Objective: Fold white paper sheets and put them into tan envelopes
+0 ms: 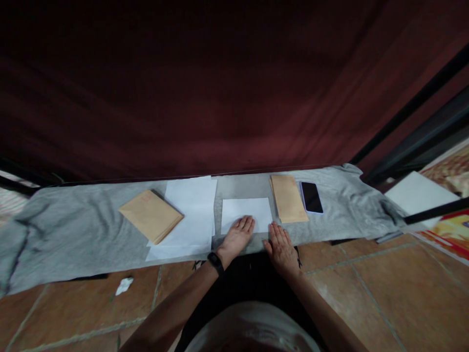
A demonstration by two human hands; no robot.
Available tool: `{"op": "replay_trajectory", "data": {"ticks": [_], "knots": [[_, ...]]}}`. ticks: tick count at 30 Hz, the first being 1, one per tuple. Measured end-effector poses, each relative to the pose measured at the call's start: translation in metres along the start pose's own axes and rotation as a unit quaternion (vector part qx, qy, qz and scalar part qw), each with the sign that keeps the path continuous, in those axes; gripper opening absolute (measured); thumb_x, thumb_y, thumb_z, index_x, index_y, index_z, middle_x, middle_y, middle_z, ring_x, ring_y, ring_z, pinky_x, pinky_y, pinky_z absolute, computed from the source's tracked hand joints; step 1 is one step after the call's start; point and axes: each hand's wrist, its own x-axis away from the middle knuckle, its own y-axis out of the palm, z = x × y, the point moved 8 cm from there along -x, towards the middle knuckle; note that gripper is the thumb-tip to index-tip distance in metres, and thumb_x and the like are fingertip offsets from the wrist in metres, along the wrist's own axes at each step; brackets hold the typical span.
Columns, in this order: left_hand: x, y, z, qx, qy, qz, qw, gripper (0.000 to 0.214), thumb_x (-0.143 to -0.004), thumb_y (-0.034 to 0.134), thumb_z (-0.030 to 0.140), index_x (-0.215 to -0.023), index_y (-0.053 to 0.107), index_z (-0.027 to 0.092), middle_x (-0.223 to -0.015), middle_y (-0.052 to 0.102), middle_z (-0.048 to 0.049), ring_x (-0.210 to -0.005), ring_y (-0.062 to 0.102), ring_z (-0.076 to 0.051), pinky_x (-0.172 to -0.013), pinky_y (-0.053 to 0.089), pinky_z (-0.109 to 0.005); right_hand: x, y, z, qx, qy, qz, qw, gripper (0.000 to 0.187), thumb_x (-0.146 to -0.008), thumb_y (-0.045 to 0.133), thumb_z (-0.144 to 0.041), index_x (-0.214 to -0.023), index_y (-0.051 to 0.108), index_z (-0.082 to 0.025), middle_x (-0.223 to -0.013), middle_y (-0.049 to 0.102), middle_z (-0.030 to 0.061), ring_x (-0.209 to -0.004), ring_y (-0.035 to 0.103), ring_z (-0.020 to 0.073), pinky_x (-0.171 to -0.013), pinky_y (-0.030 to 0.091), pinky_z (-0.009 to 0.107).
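A dark red curtain [227, 98] hangs beyond the small white sheet [234, 210], and a floor of brown tiles [403, 274] shows on the near side of it. Grey cloth [84, 220], wrinkled toward its ends, lies under the small white sheet. Far to the right of that sheet are a white board [421, 195] and a red-and-yellow print [449, 225], whose lettering cannot be read. Larger white papers [194, 210] lie just left of the sheet; farther left, a stack of brown envelopes [148, 215] overlaps them, its faint red marking too small to read. More envelopes [289, 198] lie just to its right. The left hand [239, 234] rests flat on the sheet, grasping nothing; the right hand [283, 248] lies flat with fingertips at its near right corner, also loose. Right of the sheet, past the envelopes, is a dark-screened phone [312, 197]. Left of the sheet, on the floor, lies a white scrap [124, 285].
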Motion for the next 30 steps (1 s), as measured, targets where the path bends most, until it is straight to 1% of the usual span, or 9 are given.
{"op": "replay_trajectory", "data": {"ticks": [2, 5, 9, 12, 15, 17, 21, 26, 30], "knots": [[0.004, -0.002, 0.001, -0.005, 0.025, -0.009, 1.000, 0.062, -0.090, 0.035, 0.005, -0.150, 0.040, 0.018, -0.156, 0.044, -0.0101, -0.145, 0.039, -0.021, -0.117, 0.037, -0.041, 0.001, 0.000, 0.000, -0.006, 0.000, 0.001, 1.000, 0.063, -0.104, 0.040, -0.041, -0.157, 0.027, -0.009, -0.152, 0.045, 0.0199, -0.141, 0.042, 0.0301, -0.115, 0.035, 0.048], [0.008, -0.004, 0.003, -0.021, 0.051, -0.018, 0.998, 0.059, -0.091, 0.034, 0.005, -0.149, 0.040, 0.014, -0.156, 0.043, -0.0124, -0.146, 0.038, -0.022, -0.119, 0.035, -0.041, -0.001, -0.001, 0.001, -0.018, 0.010, 0.000, 1.000, 0.061, -0.104, 0.040, -0.040, -0.156, 0.029, -0.009, -0.152, 0.046, 0.0202, -0.141, 0.042, 0.0310, -0.114, 0.035, 0.050], [0.009, -0.003, 0.008, -0.026, 0.053, -0.015, 0.998, 0.056, -0.092, 0.037, 0.007, -0.148, 0.041, 0.008, -0.155, 0.042, -0.0185, -0.146, 0.037, -0.025, -0.120, 0.032, -0.043, -0.013, -0.002, -0.002, -0.038, 0.030, -0.006, 0.999, 0.060, -0.104, 0.039, -0.037, -0.155, 0.030, -0.008, -0.153, 0.044, 0.0202, -0.144, 0.039, 0.0318, -0.114, 0.035, 0.051], [0.007, 0.000, 0.012, -0.029, 0.048, -0.016, 0.998, 0.053, -0.093, 0.037, 0.010, -0.146, 0.043, 0.006, -0.154, 0.043, -0.0203, -0.145, 0.038, -0.026, -0.120, 0.033, -0.044, -0.022, 0.003, -0.016, -0.056, 0.004, -0.027, 0.998, 0.057, -0.104, 0.037, -0.036, -0.155, 0.032, -0.011, -0.155, 0.042, 0.0175, -0.145, 0.037, 0.0289, -0.116, 0.035, 0.050], [0.006, 0.000, 0.012, -0.033, 0.045, -0.017, 0.998, 0.052, -0.095, 0.036, 0.012, -0.146, 0.043, 0.006, -0.154, 0.043, -0.0198, -0.145, 0.039, -0.026, -0.119, 0.033, -0.044, -0.024, 0.008, -0.031, -0.058, -0.032, -0.053, 0.996, 0.052, -0.104, 0.038, -0.033, -0.153, 0.037, -0.016, -0.154, 0.045, 0.0139, -0.144, 0.040, 0.0263, -0.117, 0.033, 0.048], [0.007, -0.001, 0.012, -0.030, 0.047, -0.017, 0.998, 0.052, -0.095, 0.036, 0.013, -0.146, 0.043, 0.007, -0.155, 0.042, -0.0195, -0.145, 0.039, -0.026, -0.119, 0.033, -0.043, -0.023, 0.010, -0.034, -0.046, -0.037, -0.059, 0.996, 0.051, -0.104, 0.039, -0.032, -0.152, 0.040, -0.015, -0.155, 0.044, 0.0143, -0.143, 0.040, 0.0265, -0.118, 0.033, 0.048], [0.011, -0.003, 0.008, -0.021, 0.055, -0.012, 0.998, 0.053, -0.095, 0.037, 0.012, -0.148, 0.041, 0.009, -0.156, 0.041, -0.0177, -0.145, 0.038, -0.024, -0.120, 0.032, -0.041, -0.017, 0.010, -0.028, -0.031, -0.029, -0.059, 0.997, 0.053, -0.104, 0.039, -0.033, -0.153, 0.038, -0.013, -0.156, 0.041, 0.0152, -0.144, 0.039, 0.0273, -0.118, 0.032, 0.047], [0.015, -0.003, 0.003, -0.009, 0.048, 0.003, 0.999, 0.058, -0.094, 0.039, 0.011, -0.152, 0.036, 0.017, -0.157, 0.041, -0.0140, -0.147, 0.035, -0.023, -0.122, 0.029, -0.045, -0.011, 0.007, -0.015, -0.026, -0.014, -0.054, 0.998, 0.055, -0.104, 0.041, -0.037, -0.154, 0.036, -0.017, -0.158, 0.039, 0.0140, -0.144, 0.038, 0.0275, -0.118, 0.032, 0.048], [0.017, -0.001, 0.003, -0.023, 0.047, -0.004, 0.999, 0.057, -0.095, 0.038, 0.011, -0.151, 0.038, 0.019, -0.158, 0.039, -0.0123, -0.148, 0.033, -0.025, -0.121, 0.029, -0.045, -0.008, 0.004, -0.010, -0.018, -0.008, -0.055, 0.998, 0.055, -0.104, 0.042, -0.038, -0.155, 0.035, -0.019, -0.159, 0.036, 0.0132, -0.144, 0.039, 0.0283, -0.117, 0.033, 0.048]]}}
